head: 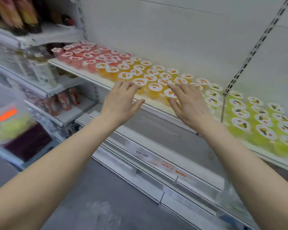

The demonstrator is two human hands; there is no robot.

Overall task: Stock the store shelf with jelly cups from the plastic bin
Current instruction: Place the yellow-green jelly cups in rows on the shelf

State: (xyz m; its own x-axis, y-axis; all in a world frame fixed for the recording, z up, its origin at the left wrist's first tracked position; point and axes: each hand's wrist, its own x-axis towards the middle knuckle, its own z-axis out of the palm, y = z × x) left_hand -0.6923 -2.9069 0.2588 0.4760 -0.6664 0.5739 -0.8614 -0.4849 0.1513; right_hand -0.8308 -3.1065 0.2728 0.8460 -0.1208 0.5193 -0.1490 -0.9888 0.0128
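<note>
A white store shelf point(93, 77) runs from the upper left to the right edge. Rows of jelly cups stand on it: red cups point(83, 53) at the far left, orange cups point(150, 75) in the middle, green cups point(259, 117) on the right. My left hand point(121, 98) reaches over the shelf's front edge with straight fingers beside the front orange cups. My right hand point(188, 103) hovers spread over the front orange cups and holds nothing. The clear plastic bin point(8, 117) sits at the far left, blurred, with green and purple cups inside.
Bottles point(40, 67) stand on shelves at the left, and dark packets point(15, 12) fill the top left shelf. Lower shelves with price tags point(158, 160) run below the hands. A slotted upright point(256, 45) stands on the right; grey floor lies below.
</note>
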